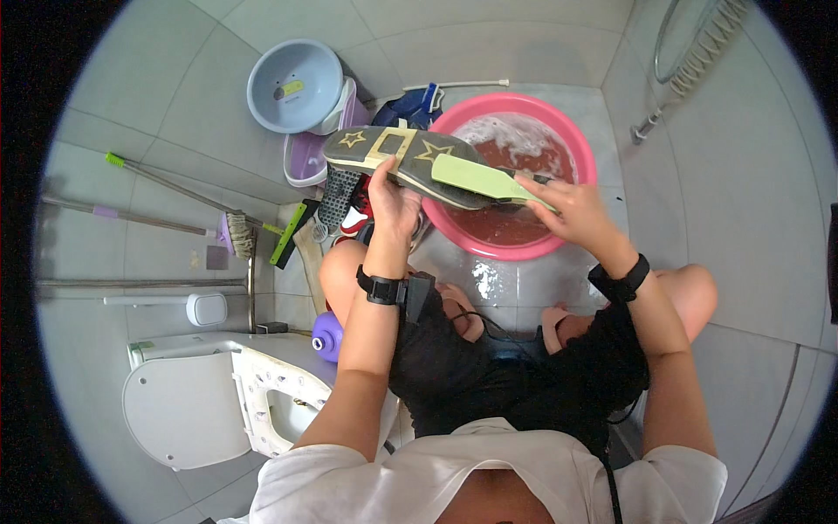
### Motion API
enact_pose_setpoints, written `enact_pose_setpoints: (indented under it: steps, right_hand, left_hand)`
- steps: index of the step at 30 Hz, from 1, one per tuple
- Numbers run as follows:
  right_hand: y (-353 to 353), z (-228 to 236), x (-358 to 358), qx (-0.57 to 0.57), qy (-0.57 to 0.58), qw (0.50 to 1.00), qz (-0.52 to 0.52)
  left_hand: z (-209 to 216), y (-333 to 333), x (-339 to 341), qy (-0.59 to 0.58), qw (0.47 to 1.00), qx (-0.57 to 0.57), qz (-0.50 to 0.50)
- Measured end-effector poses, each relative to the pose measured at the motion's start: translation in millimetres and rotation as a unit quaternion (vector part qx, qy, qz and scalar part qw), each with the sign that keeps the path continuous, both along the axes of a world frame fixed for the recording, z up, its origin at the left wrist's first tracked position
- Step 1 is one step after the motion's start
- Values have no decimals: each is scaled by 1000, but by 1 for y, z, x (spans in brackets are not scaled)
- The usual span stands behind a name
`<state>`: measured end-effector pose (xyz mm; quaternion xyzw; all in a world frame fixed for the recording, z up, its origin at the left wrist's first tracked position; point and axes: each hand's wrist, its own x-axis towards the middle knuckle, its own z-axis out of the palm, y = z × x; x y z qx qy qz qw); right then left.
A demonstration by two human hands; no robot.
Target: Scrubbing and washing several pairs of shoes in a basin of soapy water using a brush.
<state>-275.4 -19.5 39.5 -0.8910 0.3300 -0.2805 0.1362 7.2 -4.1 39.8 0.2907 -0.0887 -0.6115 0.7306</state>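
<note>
A shoe is held sole up over the near left part of a pink basin. Its dark grey sole carries cream star outlines and a rectangle, with a pale rim around it. My left hand grips the near side of the shoe, thumb up against the sole. In my right hand is a light green scrubbing brush, its flat back facing up. The brush lies across the right end of the sole and hides part of it; its bristles are out of sight. Reddish-brown water with white suds fills the basin.
Purple tubs with a blue basin on top stand at the far left. Other shoes are beyond my left knee. A purple bottle stands near the toilet. A shower hose hangs at the right wall.
</note>
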Motion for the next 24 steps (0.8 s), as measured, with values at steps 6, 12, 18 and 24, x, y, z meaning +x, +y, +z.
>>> enact_pose_setpoints:
  steps: [6,12,18,24]
  right_hand:
    - [17,-1,21,43,-19,998,-38]
    - [5,-12,32,-47,-59,989,-124]
    - [2,-19,27,-24,-83,994,-60]
    - [6,-21,19,-20,1,999,-42]
  left_hand:
    - [-2,6,-15,-113,993,28,17]
    - [-1,6,-27,-230,972,-22,30]
    - [3,3,-20,-207,976,-10,68]
    - [10,5,-22,-209,977,17,45]
